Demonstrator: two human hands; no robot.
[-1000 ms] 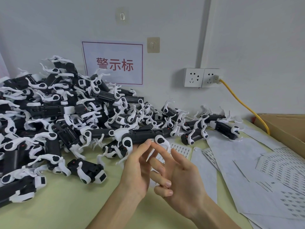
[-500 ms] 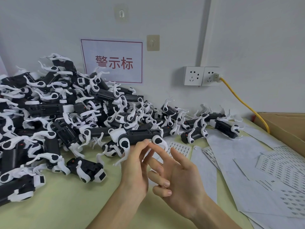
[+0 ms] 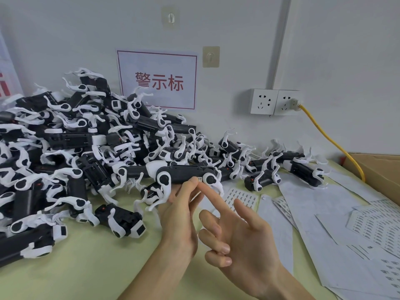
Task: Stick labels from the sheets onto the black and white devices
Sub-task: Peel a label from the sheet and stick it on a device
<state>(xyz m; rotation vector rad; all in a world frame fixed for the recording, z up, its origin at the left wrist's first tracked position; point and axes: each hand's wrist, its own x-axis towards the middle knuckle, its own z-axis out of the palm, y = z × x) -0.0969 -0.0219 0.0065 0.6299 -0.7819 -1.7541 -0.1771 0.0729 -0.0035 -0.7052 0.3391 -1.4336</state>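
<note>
Two hands meet at the long black plastic device with white round joints, lying left-right: my left hand grip clamped underneath, right hand splayed, its fingertip pressing the small white label.

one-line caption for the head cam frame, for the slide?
Left hand steadies a black and white device at the pile's edge while the right hand presses a small label onto it by fingertip.

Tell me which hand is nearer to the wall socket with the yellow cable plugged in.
Right. The right hand lies below and left of the wall socket, on the socket's side of the table. The left hand sits farther left, fingertips at the raised device.
</note>
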